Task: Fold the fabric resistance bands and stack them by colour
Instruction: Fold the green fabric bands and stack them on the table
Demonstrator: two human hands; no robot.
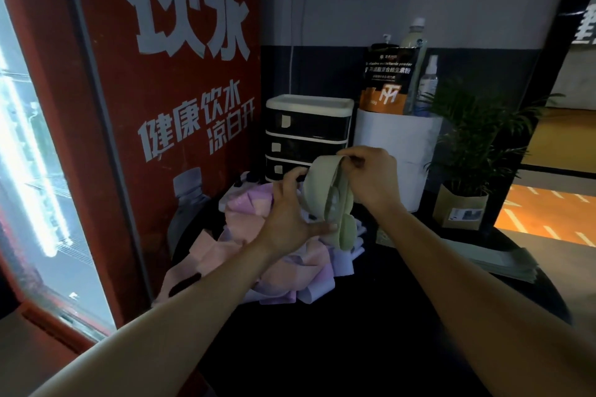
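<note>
Both hands hold a pale green fabric resistance band point(325, 193) up in the air above the dark round worktop point(387, 316). The right hand point(371, 174) pinches the band's upper end between thumb and curled fingers, while the left hand point(292, 219) grips its lower part, thumb pressed on the fabric and fingers wrapped behind. The band hangs in a twisted loop between them.

Directly beneath lies a loose heap of pink and lilac fabric bands point(274, 264), unfolded and tangled. To the right on the worktop sits a flat stack of folded pale green bands point(503, 263), well apart from the heap.

On the left stands a red drinks fridge point(161, 106) with large white Chinese lettering, including "饮水" and "健康饮水 凉白开". Behind the heap is a black three-drawer organiser with a white lid point(308, 135). Beside it, a white cylindrical stand point(396, 145) carries a black and orange pouch point(388, 80) printed "multivitamin powder", a white-capped bottle point(414, 37) and a clear spray bottle point(427, 87). A potted green palm in a brown paper wrap point(464, 145) stands at the right.
</note>
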